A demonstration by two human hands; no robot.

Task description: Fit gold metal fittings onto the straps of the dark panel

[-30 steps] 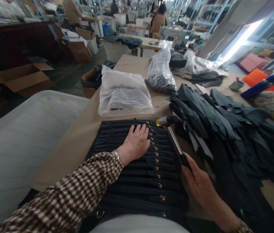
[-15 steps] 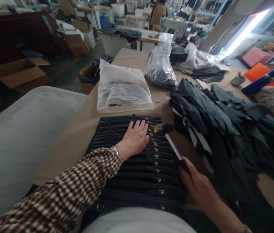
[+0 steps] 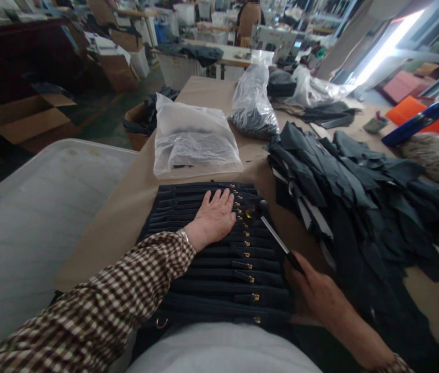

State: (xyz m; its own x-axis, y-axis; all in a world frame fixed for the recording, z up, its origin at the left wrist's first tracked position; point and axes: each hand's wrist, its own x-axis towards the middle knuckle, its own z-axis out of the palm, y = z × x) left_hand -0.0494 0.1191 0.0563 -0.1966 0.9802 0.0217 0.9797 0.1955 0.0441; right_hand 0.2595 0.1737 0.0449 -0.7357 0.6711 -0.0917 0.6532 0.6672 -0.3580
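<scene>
My left hand (image 3: 214, 216) lies flat with fingers spread on a row of overlapping dark zippered fabric pieces (image 3: 227, 282). Gold zipper pulls run in a line down the right part of these pieces, just right of my fingertips. In my right hand (image 3: 316, 287), fingers wrapped round the black grip, is a hammer (image 3: 276, 235) with a metal shaft. Its dark head has a yellow face and is at the upper zipper pulls; whether it touches them I cannot tell. A gold ring (image 3: 161, 323) shows at the near left of the pieces.
A heap of dark cut fabric (image 3: 351, 197) covers the table's right side. Beyond the zippered pieces lie a white plastic bag (image 3: 196, 137) and a clear bag (image 3: 252, 103) with dark contents. A large white bin (image 3: 44, 233) stands on the left. A person (image 3: 249, 26) is far back.
The hammer head has shifted slightly and looks sharper, where it was blurred before. My left hand stays flat on the pieces. The whole view has moved a little.
</scene>
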